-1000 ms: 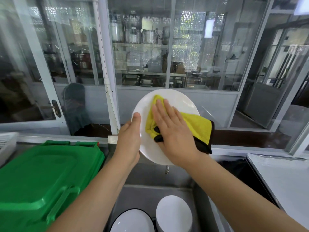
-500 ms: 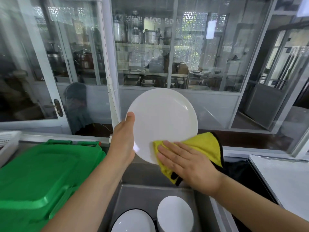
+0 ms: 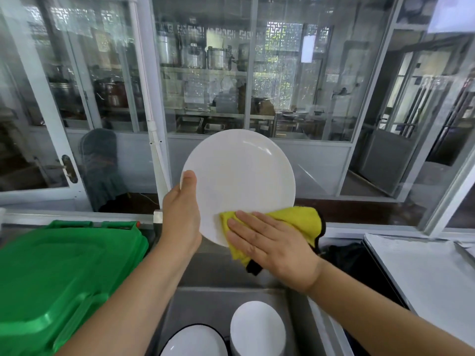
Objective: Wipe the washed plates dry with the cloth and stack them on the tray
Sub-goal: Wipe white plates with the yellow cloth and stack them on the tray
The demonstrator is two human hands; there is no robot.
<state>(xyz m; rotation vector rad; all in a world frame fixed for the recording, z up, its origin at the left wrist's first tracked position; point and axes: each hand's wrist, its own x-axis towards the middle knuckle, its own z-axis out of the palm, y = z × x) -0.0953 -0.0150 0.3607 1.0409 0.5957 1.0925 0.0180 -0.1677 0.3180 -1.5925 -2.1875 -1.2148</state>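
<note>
Since half a second ago, barely anything shifted: right hand (image 3: 276, 249) stayed low on the plate (image 3: 239, 181), cloth (image 3: 290, 227) still at the bottom edge. A full second back it had been wiping mid-plate. Left hand (image 3: 181, 219) gripped the plate's left rim, thumb on the front face, other fingers hidden behind it. Plate was held upright above the sink (image 3: 218, 299). Right hand lay flat, fingers straight, pressing the yellow cloth against the plate's lower right; cloth's black edge poked out below the palm. Two more plates (image 3: 257, 330) sat in the sink, cut off by the frame bottom. Green bin lid (image 3: 59, 273) at left, tray (image 3: 424, 273) at right, partly out of view.
</note>
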